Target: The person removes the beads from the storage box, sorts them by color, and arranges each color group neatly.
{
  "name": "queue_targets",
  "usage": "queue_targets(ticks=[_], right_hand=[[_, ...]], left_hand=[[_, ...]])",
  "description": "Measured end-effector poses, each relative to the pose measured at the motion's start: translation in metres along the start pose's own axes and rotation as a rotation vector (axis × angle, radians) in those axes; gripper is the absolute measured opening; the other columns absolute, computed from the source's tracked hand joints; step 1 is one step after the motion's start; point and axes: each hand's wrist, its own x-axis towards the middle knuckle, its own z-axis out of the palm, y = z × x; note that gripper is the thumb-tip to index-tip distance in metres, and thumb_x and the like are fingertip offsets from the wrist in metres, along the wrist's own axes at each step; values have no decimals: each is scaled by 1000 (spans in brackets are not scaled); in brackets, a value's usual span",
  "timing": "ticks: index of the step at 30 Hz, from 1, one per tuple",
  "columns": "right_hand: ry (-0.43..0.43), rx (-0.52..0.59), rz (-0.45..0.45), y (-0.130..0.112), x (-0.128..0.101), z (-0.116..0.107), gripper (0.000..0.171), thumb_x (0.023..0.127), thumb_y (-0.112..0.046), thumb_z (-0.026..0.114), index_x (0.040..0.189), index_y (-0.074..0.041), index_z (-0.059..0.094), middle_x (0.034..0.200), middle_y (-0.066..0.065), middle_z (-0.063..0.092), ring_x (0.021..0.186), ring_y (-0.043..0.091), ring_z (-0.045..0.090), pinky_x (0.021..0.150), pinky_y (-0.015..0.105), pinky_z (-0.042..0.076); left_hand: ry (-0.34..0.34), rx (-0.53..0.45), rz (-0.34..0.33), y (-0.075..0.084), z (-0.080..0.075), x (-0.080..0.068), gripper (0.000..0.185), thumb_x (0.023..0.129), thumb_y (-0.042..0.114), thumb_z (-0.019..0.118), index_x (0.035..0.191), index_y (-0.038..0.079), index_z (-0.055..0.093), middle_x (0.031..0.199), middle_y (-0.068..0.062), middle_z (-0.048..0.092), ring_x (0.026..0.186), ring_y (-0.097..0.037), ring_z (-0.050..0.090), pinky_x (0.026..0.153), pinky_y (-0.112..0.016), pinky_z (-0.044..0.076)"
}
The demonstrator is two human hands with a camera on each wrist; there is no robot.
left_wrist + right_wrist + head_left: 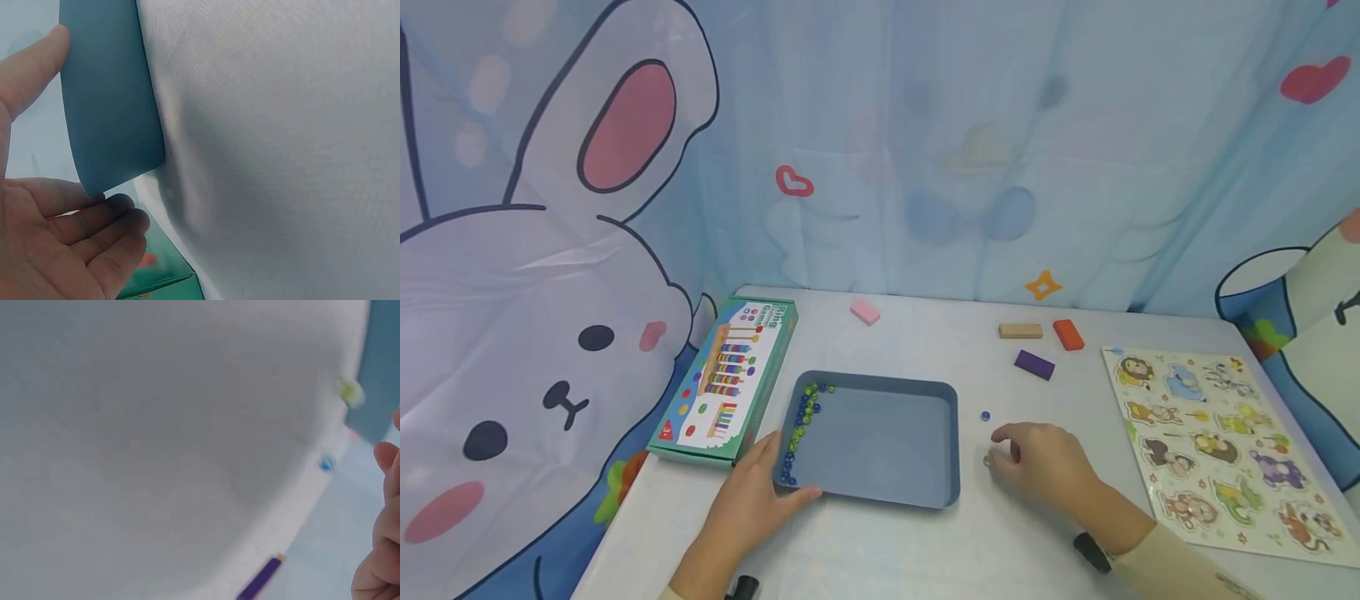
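Observation:
A blue tray (880, 492) lies on the white table, with several blue and green marbles (801, 425) lined up along its left inner wall. My left hand (766, 485) holds the tray's near-left corner, thumb on the front wall and fingers on the left side. The left wrist view shows that hand (56, 237) with the tray corner (109, 106) between thumb and fingers. My right hand (1011, 454) hovers right of the tray with fingers bent down, holding nothing. A green marble (988, 460) lies just off its fingertips, and a blue marble (985, 415) lies farther back. In the right wrist view the green marble (350, 392) and blue marble (325, 464) are clear of the fingers (384, 506).
A green toy box (726, 379) lies left of the tray. Pink (864, 312), tan (1020, 331), orange (1067, 334) and purple (1034, 364) blocks lie farther back. An animal puzzle board (1217, 446) covers the right side. A printed curtain hangs behind the table.

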Motion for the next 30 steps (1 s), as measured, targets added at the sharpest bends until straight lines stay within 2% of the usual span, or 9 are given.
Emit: queue_targets(ticks=[10, 14, 22, 26, 30], right_hand=[[172, 39, 40, 8, 18, -38, 23, 90, -25, 80, 109, -12, 80, 61, -6, 52, 55, 11, 43, 48, 22, 34], [256, 56, -9, 3, 27, -46, 22, 89, -24, 82, 107, -10, 80, 61, -5, 52, 52, 11, 41, 46, 22, 32], [354, 73, -119, -27, 56, -50, 21, 89, -25, 82, 104, -10, 81, 60, -6, 53, 50, 8, 37, 46, 21, 29], [374, 93, -172, -45, 73, -47, 22, 89, -26, 81, 105, -11, 81, 59, -6, 54, 48, 8, 36, 44, 21, 27], [377, 76, -217, -68, 91, -41, 23, 90, -29, 81, 107, -13, 81, 60, -5, 56, 48, 8, 38, 44, 21, 29]], left_hand=[[0, 4, -3, 1, -2, -1, 118, 78, 68, 82, 160, -3, 37, 164, -22, 42, 152, -41, 42, 120, -60, 41], [-3, -1, 2, 1, -2, -1, 119, 78, 70, 81, 160, -3, 37, 163, -23, 42, 151, -42, 42, 120, -60, 42], [2, -17, -3, -1, 0, -2, 120, 77, 72, 81, 160, -3, 37, 163, -23, 43, 151, -42, 43, 120, -60, 41], [4, -19, -8, 0, 0, -2, 117, 77, 68, 83, 160, -2, 37, 163, -22, 43, 151, -41, 43, 121, -59, 41], [6, -17, -8, 1, 1, -1, 118, 77, 69, 83, 160, -2, 38, 163, -21, 44, 150, -41, 44, 120, -59, 42]])
